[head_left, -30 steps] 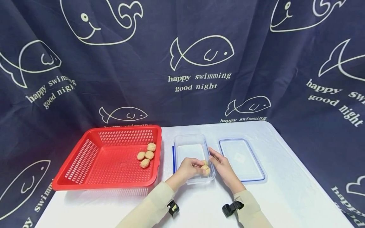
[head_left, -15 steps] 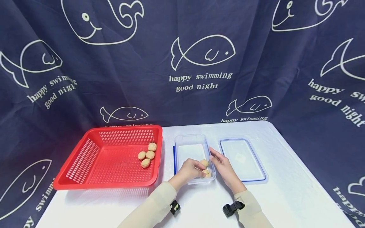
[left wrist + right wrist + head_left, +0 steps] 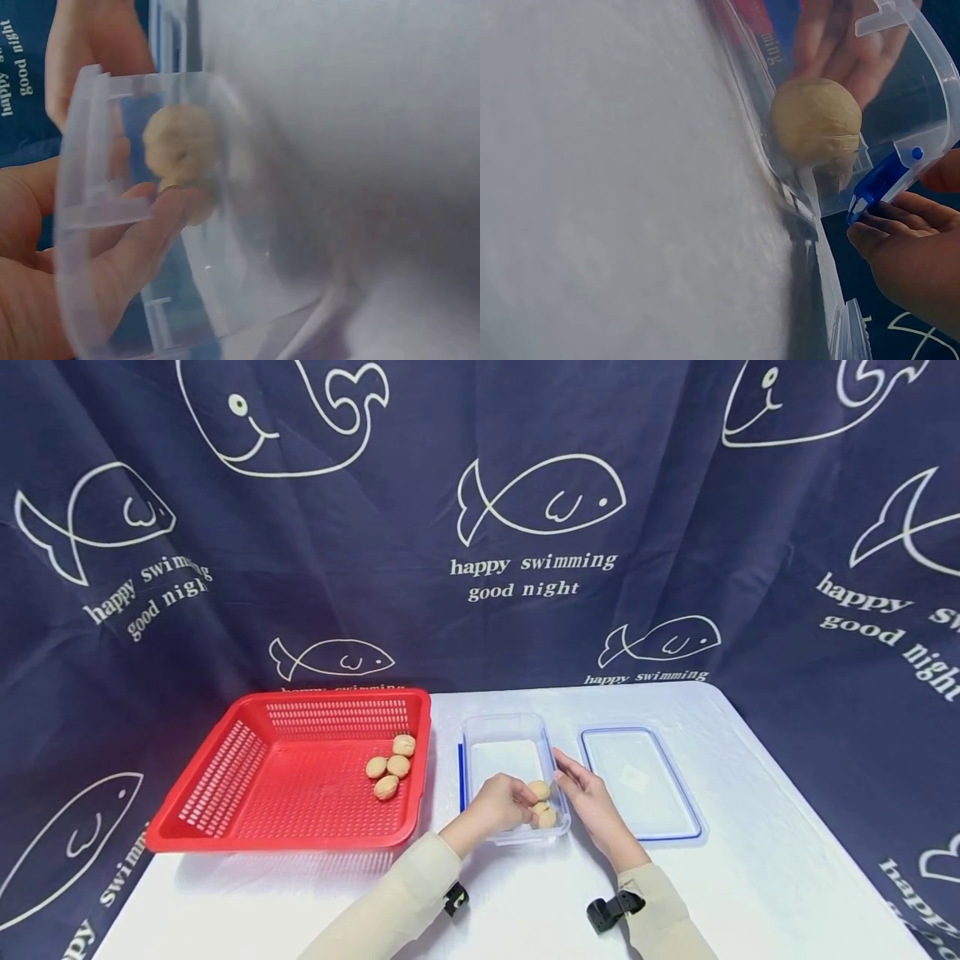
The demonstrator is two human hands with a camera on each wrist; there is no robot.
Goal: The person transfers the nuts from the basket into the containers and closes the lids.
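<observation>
A clear plastic box (image 3: 504, 727) with blue latches stands mid-table, with several walnuts gathered at its near right corner. My left hand (image 3: 498, 806) reaches into it, thumb and fingers around a walnut (image 3: 176, 184) that they partly hide. Another walnut (image 3: 180, 135) lies right beside this one. Through the box wall, a walnut (image 3: 817, 120) shows large in the right wrist view. My right hand (image 3: 592, 802) rests along the outside of the box's right wall. Its fairly straight fingers (image 3: 911, 214) touch the blue latch (image 3: 881, 180) there.
A red perforated basket (image 3: 300, 843) stands at left, with several walnuts (image 3: 386, 787) at its right side. The box's blue-rimmed lid (image 3: 637, 777) lies flat at right. Behind the white table (image 3: 540, 902) hangs a dark blue fish-print curtain (image 3: 420, 610).
My left hand has stayed in the box, its fingers shifting slightly among the walnuts, which now lie more spread apart. My right hand keeps its place at the box wall.
</observation>
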